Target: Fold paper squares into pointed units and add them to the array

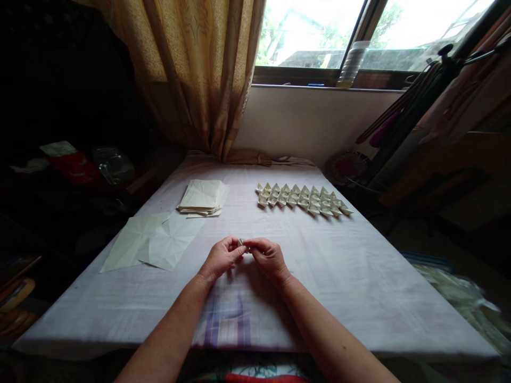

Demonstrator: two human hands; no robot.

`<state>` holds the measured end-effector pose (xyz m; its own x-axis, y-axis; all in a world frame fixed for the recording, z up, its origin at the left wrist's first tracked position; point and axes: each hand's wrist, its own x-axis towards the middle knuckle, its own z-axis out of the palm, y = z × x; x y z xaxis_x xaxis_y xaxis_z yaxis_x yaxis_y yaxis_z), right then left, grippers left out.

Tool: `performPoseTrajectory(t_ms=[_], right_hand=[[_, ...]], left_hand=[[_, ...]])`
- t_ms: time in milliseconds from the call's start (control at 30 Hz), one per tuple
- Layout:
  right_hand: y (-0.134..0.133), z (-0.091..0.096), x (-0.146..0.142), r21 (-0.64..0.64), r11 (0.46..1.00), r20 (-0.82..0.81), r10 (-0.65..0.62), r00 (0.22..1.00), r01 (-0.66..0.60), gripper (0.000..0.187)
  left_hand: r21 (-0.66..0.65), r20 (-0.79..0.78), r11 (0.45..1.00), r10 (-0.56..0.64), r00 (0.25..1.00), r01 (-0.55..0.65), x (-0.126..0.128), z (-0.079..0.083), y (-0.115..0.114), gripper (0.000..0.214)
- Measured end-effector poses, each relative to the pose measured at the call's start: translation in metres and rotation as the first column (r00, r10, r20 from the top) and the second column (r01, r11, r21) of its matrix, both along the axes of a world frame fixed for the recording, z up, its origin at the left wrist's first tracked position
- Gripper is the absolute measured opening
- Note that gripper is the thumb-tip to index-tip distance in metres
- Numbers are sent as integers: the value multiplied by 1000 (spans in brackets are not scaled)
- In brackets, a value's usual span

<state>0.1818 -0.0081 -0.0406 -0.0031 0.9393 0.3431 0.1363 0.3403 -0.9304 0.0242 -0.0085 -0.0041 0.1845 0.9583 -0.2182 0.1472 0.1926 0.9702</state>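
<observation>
Between my fingertips is a small folded piece of paper (241, 243), mostly covered by the fingers. My left hand (222, 258) pinches it from the left, while my right hand (268, 257) grips its right side; the two hands meet over the middle of the table. Beyond them to the right, several small folded paper boats (303, 199) stand in rows. Back left of the hands lies a stack of paper sheets (200, 196). Closer on the left, creased, unfolded sheets (172, 242) overlap flat on the cloth.
A pale cloth covers the table (359, 298). Behind it hangs a gold curtain (199, 69) beside a window, with a plastic bottle (353, 64) on the sill. Dark poles with hanging clothes (451, 101) rise at the right. A plastic bag (459, 298) lies below the right edge.
</observation>
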Motion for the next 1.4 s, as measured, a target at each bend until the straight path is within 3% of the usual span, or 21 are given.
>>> performPoseTrajectory(t_ms=[400,567,733,1033,1400], right_hand=[[2,7,5,-126,992,76,33,997,-23,18],[1,12,9,-175,981,142,106,984,-80,22],[0,19,11,-209,968,150,173,973,-140,24],[0,16,9,-153,985,112,99,989,-81,26],[0,15,7,-136,987,92,101,991,-88,25]], left_hand=[[21,0,999,-33,999,33,-1,0,-1,40],[46,30,996,-80,996,78,-2,7,-3,42],[78,55,996,-38,998,34,-2,4,-2,49],[111,54,994,2,999,-8,-1,0,-1,47],[113,41,988,-106,993,101,0,4,-4,46]])
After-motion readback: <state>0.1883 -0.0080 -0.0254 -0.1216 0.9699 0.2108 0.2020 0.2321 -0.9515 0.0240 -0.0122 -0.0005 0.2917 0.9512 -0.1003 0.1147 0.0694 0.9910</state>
